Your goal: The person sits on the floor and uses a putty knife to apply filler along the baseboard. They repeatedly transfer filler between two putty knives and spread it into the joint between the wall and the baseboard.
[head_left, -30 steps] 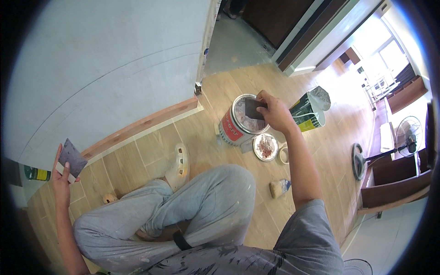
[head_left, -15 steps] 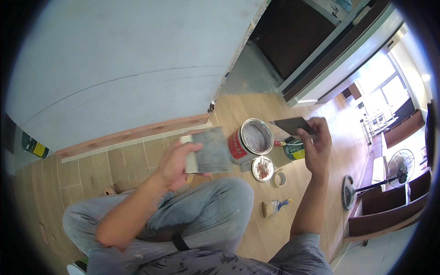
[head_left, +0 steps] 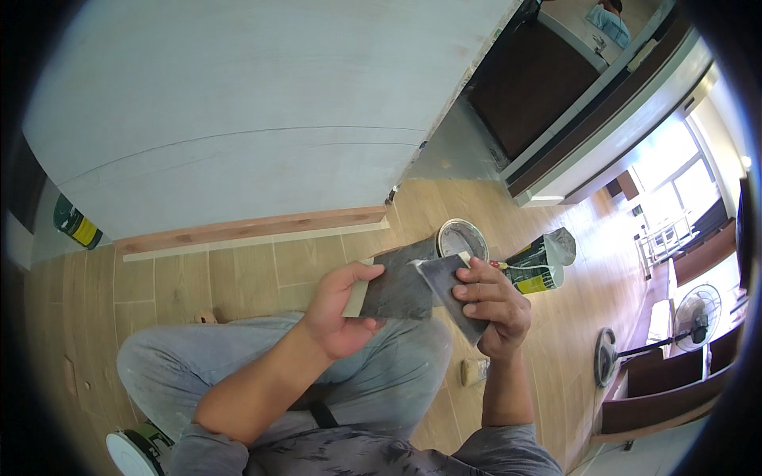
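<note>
My left hand is closed on the cream edge of a wide flat putty spreader with a grey, smeared blade. In my right hand is a second spreader, dark grey, gripped with the fingers across its face. A bit of white paste shows at its upper corner. The two blades meet or overlap near the right edge of the left one; whether they touch I cannot tell. Just beyond them stands an open paint can, its lower part hidden by the spreaders.
A dark green and yellow container with a brush in it stands right of the can. A paintbrush lies on the wood floor, partly behind my right arm. Ahead rises a pale wall with a wooden baseboard. A fan stands far right.
My right hand has come left and down, bringing its spreader against or close to the left one. The left hand has shifted slightly right. The view has turned a little.
</note>
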### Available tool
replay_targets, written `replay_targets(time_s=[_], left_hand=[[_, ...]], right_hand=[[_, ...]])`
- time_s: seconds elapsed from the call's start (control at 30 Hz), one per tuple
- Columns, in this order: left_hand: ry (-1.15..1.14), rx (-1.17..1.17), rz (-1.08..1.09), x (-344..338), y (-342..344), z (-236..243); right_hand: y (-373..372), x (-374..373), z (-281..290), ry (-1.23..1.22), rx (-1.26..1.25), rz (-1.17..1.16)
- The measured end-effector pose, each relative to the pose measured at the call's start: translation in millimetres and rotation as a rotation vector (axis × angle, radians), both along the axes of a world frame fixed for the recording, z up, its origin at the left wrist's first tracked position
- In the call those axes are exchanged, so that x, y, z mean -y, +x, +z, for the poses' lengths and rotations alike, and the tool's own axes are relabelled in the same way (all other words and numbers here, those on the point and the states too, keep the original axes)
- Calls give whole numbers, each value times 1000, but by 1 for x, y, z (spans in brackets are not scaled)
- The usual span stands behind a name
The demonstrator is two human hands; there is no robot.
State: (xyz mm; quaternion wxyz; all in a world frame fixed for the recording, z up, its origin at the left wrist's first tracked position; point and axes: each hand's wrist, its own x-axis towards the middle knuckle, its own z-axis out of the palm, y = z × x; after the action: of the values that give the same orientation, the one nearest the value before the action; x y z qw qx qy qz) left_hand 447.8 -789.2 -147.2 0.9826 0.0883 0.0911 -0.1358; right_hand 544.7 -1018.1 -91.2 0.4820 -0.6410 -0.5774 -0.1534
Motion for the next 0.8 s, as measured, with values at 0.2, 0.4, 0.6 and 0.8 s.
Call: replay_targets(time_s=[0.2, 0.4, 0.6, 0.8], left_hand=[[-85, -11, -8, 0, -13, -15], [-76, -31, -49, 5, -19, -25], [-64, -54, 7, -12, -21, -20], [245, -411, 288, -23, -25, -13]], right_hand=[[-12, 9, 10, -127, -45, 4], [-12, 24, 8, -199, -44, 21], [-12, 42, -3, -401, -84, -55], [6, 95, -62, 342, -576, -746]])
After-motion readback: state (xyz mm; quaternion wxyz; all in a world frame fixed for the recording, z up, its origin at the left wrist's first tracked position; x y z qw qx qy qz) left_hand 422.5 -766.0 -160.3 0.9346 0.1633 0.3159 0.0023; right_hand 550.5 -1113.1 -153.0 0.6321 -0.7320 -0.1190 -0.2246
